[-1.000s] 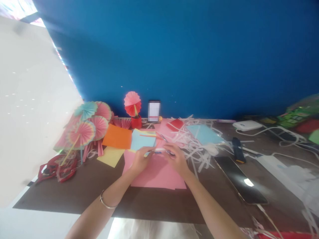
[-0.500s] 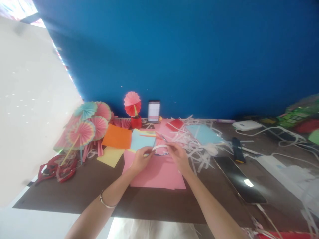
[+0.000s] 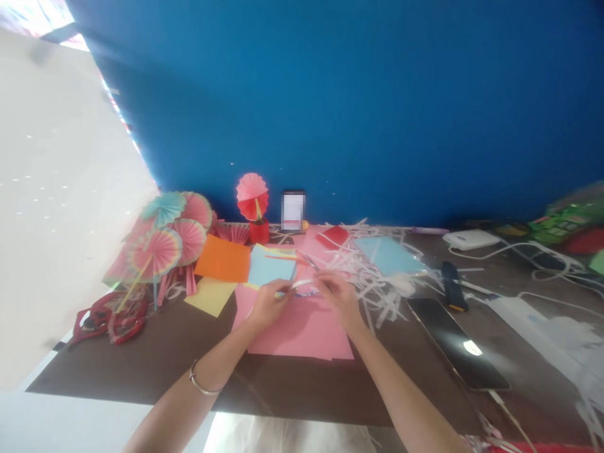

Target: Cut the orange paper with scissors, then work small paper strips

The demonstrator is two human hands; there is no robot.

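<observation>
Between my two hands a short white paper strip (image 3: 303,284) is stretched, bowed slightly upward. My left hand (image 3: 271,303) pinches its left end, and my right hand (image 3: 338,298) pinches the right end. Both hands are over pink paper sheets (image 3: 297,330) on the brown table. Just beyond the fingers lie a light blue paper sheet (image 3: 268,267) with thin orange strips on it, and scissors (image 3: 309,259), partly hidden behind my right hand.
Folded paper fans (image 3: 155,251) stand at the left beside a red-edged bag (image 3: 127,321). Orange paper (image 3: 223,259) and yellow paper (image 3: 211,297) lie left of centre. White paper shreds (image 3: 377,292), a phone (image 3: 457,343) and a power strip (image 3: 528,327) are at the right.
The white strip has flattened from a higher arch to a shallow bow. Both hands remain almost in the same place, still pinching its ends.
</observation>
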